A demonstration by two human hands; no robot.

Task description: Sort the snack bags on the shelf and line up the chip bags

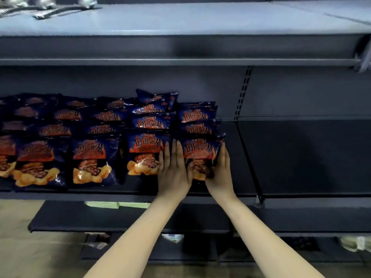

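— Left of the front chip bag (pixel 200 152)?
— Columns of matching dark blue chip bags (pixel 91 157), upright on the shelf (pixel 291 157), packed side by side.
— At the front chip bag itself?
— Left hand (pixel 173 173) flat against its left edge, fingers straight and together. Upright, heading the rightmost column. Right hand (pixel 220 171) pressed against its right edge, fingers straight.
— Right of it?
— Bare dark shelf.

Dark blue chip bags (pixel 140 149) stand in overlapping rows on the shelf (pixel 100 190).
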